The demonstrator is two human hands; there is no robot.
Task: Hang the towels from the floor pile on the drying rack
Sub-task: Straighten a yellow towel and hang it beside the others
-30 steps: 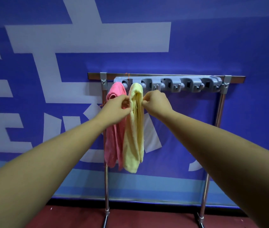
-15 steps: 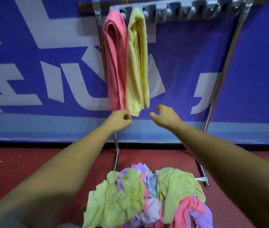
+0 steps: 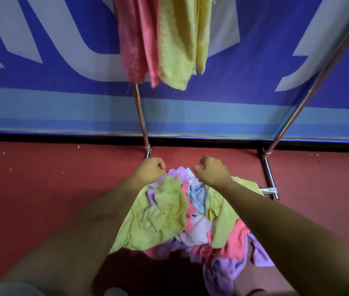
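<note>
A person's left hand (image 3: 151, 170) and right hand (image 3: 210, 172) hover side by side, a small gap between them, over the far edge of the towel pile (image 3: 162, 216). Both have their fingers curled into loose fists. Neither grips any cloth that can be seen, though the fingertips are turned away from the camera. Both forearms reach forward and down across the heap.

The pile lies on the red floor (image 3: 41, 189), a crumpled mix of yellow-green, pink, lilac and pale blue towels. It sits just in front of the drying rack (image 3: 142, 118), between the two metal posts, and its right edge lies close to the rack's chrome foot.

Two towels already hang from the rack above, their tops out of view: a pink towel (image 3: 136, 43) on the left and a yellow towel (image 3: 180, 43) touching it on the right. Their lower ends dangle well above the hands.

Behind the rack stands a blue banner (image 3: 244, 86) with a pale blue band along its base. Its large white characters are cut off by the frame and cannot be read.
</note>
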